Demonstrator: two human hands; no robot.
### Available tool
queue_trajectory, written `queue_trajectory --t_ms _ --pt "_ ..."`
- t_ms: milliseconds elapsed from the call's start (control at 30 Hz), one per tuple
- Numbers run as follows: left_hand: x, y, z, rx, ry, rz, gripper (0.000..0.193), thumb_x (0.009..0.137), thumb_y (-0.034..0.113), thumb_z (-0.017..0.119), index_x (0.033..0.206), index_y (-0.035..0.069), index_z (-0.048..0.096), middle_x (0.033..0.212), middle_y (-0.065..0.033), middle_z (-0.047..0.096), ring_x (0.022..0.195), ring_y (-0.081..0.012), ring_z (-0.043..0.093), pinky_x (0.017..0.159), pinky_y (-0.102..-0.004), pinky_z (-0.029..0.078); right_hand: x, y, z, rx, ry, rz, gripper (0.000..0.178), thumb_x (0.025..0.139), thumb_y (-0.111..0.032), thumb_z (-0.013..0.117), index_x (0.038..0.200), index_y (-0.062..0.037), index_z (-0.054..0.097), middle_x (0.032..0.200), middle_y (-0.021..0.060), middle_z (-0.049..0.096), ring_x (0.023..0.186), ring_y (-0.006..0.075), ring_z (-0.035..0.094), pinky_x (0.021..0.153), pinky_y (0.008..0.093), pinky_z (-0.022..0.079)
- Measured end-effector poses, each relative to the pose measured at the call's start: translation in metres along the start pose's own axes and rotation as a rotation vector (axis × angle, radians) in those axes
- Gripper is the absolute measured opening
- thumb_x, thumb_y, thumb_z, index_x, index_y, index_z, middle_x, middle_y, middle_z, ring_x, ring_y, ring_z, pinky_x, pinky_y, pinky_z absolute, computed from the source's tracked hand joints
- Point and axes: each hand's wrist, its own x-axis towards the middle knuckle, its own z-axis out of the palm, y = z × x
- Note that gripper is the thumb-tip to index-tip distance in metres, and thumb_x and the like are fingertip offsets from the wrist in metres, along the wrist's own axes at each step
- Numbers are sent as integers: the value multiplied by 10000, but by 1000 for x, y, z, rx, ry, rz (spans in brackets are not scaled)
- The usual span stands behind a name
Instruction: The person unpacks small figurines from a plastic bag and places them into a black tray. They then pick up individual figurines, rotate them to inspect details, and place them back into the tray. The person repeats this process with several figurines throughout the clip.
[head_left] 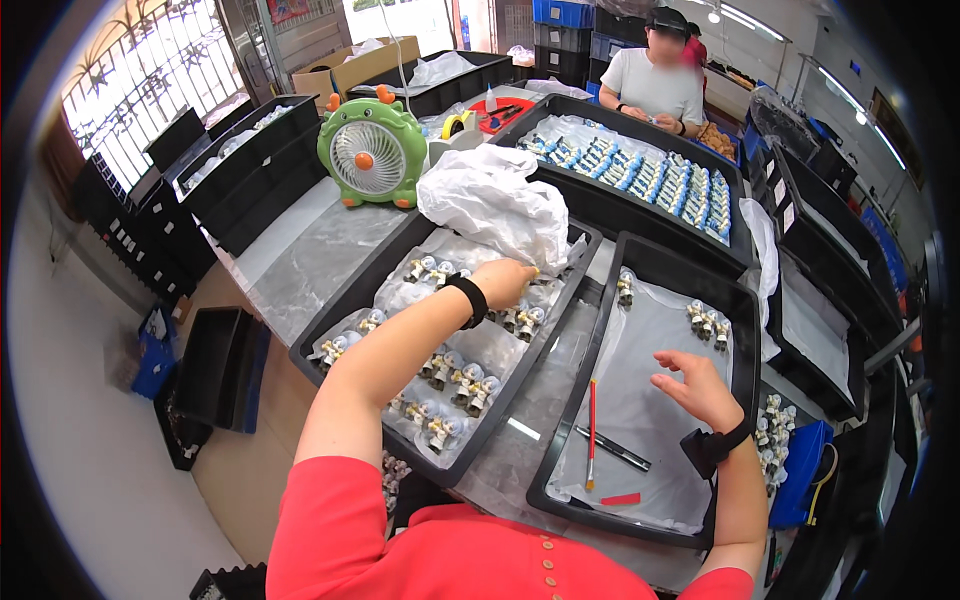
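The person's left hand (505, 283) reaches into the far right part of the left black tray (522, 360), close to the bunched-up white plastic sheet (495, 205). Its fingers point right, but you cannot tell if they are apart or pinching something. Small white and gold figures (465, 385) stand or lie in rows in this tray, under and around the left arm. The right hand (705, 390) is over the right side of the right black tray (745, 345), with its fingers apart and nothing in them. In that tray, one little bunch of figures sits at the far left and another at the far right. Nearer are a red brush (592, 435), a black pen (613, 449) and a red strip (620, 499). A green fan (372, 150) stands on the gray desk (330, 255) at the far left.
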Motion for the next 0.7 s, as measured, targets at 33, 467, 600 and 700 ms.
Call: queue_trajectory --t_ms 33,467,600,700 --pt "-3 2 6 -26 58 -12 415 769 53 531 1184 64 518 1113 -151 569 1010 -323 560 843 -408 461 0 1 0 -2 -5 10 355 790 -204 649 1059 21 596 935 198 640 880 307 622 768 340 480" --pt "-23 15 -38 -428 415 186 343 771 20 577 1111 59 600 1069 -144 623 980 -234 604 855 -321 458 10 44 -7 -40 300 60 217 825 -119 544 971 20 626 850 175 658 795 320 636 733 365 496" --pt "-64 47 -112 -1370 686 61 295 906 109 511 1194 46 524 1028 -68 619 896 -137 601 778 -235 462 -2 88 -13 -200 270 200 307 750 -131 584 1020 13 607 940 215 638 905 347 611 805 390 478" --pt "-96 32 -118 -1655 811 -43 251 890 72 509 1136 26 529 918 -63 611 750 -108 585 692 -214 466 4 91 -5 -205 85 267 507 639 -224 688 1064 33 584 981 251 617 930 352 602 827 392 467"
